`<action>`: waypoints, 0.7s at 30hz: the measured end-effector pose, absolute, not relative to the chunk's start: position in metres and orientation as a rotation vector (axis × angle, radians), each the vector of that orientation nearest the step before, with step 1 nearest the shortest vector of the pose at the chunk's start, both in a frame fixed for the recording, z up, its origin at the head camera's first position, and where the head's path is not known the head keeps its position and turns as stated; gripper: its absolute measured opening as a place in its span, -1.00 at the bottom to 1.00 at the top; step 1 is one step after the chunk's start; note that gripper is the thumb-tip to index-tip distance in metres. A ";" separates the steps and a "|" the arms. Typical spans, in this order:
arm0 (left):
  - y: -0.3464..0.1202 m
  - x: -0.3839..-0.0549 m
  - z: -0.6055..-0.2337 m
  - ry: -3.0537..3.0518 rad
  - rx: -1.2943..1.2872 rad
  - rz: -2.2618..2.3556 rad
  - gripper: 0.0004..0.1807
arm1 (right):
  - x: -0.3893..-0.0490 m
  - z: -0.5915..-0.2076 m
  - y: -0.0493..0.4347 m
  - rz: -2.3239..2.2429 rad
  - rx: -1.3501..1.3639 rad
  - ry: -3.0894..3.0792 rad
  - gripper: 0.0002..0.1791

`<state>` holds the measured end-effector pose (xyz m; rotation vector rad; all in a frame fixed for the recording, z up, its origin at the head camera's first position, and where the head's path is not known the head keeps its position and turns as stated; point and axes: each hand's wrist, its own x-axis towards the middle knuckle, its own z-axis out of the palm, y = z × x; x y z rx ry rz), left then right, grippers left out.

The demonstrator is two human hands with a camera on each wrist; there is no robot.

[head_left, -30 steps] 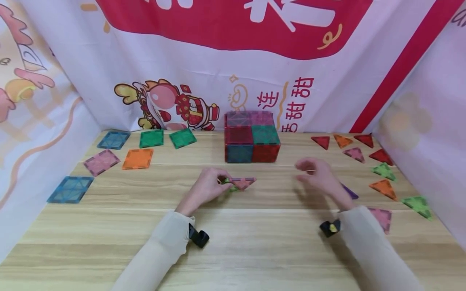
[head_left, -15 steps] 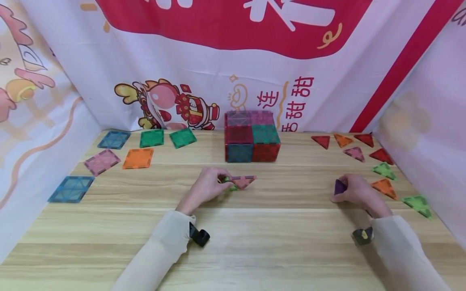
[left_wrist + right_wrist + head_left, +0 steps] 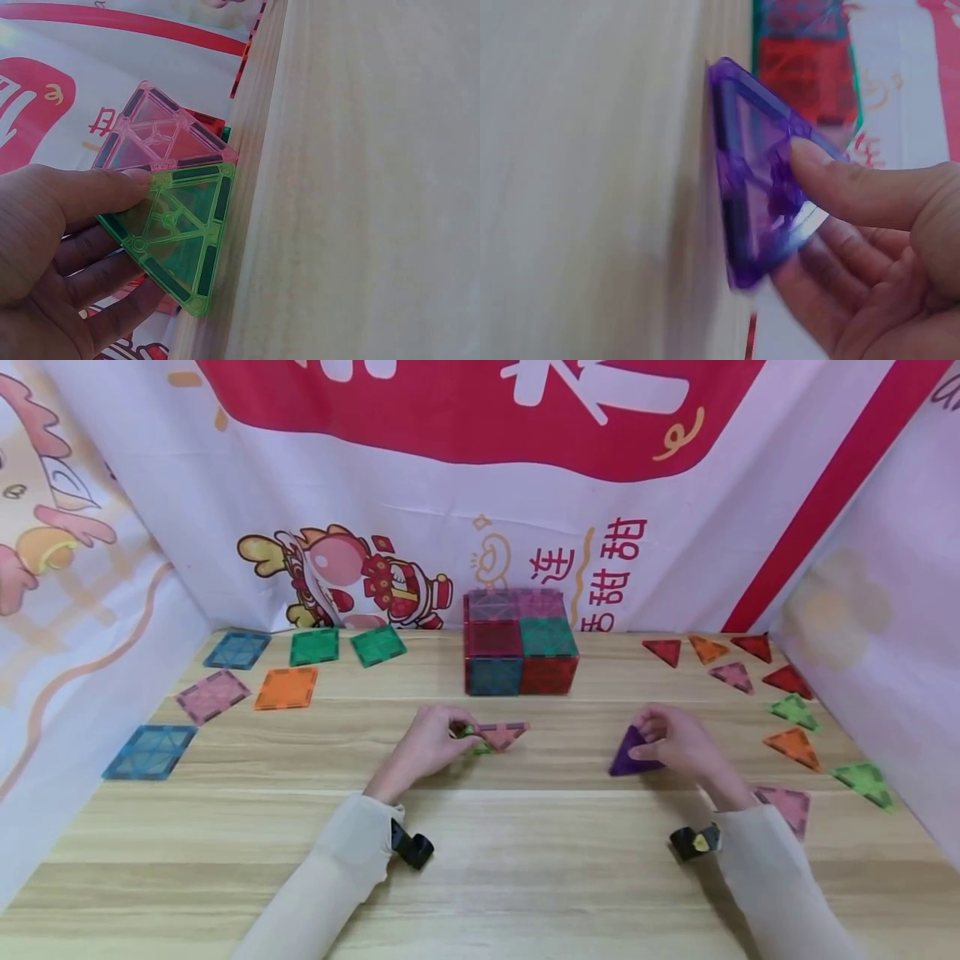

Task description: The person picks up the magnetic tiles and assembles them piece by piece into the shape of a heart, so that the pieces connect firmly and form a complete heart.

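My left hand pinches a joined pair of triangular magnetic tiles just above the table. One is a light green tile, the other a pink tile, and they meet along one edge. In the left wrist view the thumb presses near that seam, with the other fingers behind. Across from it, my right hand holds a purple triangular magnetic tile between thumb and fingers. That tile stands on edge close to the wooden surface, as the right wrist view shows. A gap separates the two hands.
A block of coloured square tiles stands at the back, before the printed cloth. Square tiles, among them an orange one, lie at left. Several triangular tiles, such as a red one, lie at right. A pink tile is partly behind the right sleeve.
My right hand moved right, picked up the purple triangular tile from the table, and has brought it back leftward. My left hand stays in place with the green and pink tiles.
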<state>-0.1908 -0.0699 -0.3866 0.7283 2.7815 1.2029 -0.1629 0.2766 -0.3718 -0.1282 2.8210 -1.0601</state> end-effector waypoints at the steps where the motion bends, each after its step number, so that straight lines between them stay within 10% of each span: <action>1: -0.070 -0.191 -0.386 2.780 0.726 1.203 -0.95 | -0.164 -0.370 0.270 -1.093 -0.168 2.827 -0.71; 21: -0.074 -0.191 -0.389 2.810 0.812 1.205 -0.95 | -0.183 -0.381 0.156 -1.395 -0.408 2.768 -0.81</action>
